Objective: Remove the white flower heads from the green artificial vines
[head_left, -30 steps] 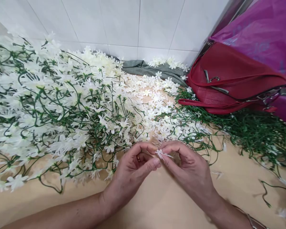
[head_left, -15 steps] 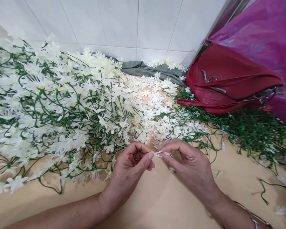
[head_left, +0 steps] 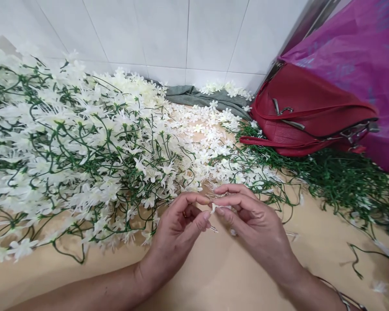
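My left hand (head_left: 180, 229) and my right hand (head_left: 253, 224) meet fingertip to fingertip over the tan surface (head_left: 214, 276). Between them they pinch a small white plastic flower piece (head_left: 216, 208). Both hands are closed in a pinch, and a ring shows on a left finger. Just beyond the fingers lies a spread of loose white flower heads (head_left: 214, 142). To the left is a big pile of white artificial flowers on green stems (head_left: 71, 147).
A red handbag (head_left: 307, 116) lies at the right against a purple bag (head_left: 353, 56). Bare green stems (head_left: 337, 177) are heaped in front of it. A grey cloth (head_left: 201, 97) lies by the white tiled wall (head_left: 168, 34).
The hands have shifted slightly away from me, staying pinched together on the small white piece. The view has tipped a little; nothing else moved.
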